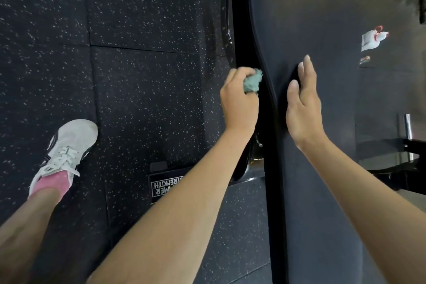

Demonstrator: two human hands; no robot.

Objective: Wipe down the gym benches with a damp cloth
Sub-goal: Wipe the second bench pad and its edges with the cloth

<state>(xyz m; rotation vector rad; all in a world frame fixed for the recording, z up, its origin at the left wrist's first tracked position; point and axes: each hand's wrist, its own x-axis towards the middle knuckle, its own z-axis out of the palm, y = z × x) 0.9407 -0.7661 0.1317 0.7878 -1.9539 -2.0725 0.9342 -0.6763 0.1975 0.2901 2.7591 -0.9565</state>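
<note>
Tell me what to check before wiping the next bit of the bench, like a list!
1. Cloth gripped: the left hand holds the bunched teal cloth. Ok.
2. Cloth on the bench: it sits at the bench pad side edge; whether it touches, cannot tell.
3. Bench steadied: the right hand lies flat on the pad. Ok.
4. Cloth damp: cannot tell.
5. Footing: the shoe rests on the rubber floor. Ok.

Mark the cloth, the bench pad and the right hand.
cloth (253, 80): head view, exposed bunched part.
bench pad (299, 18): head view, bare upper surface.
right hand (304, 108): head view, back of the hand.
</note>
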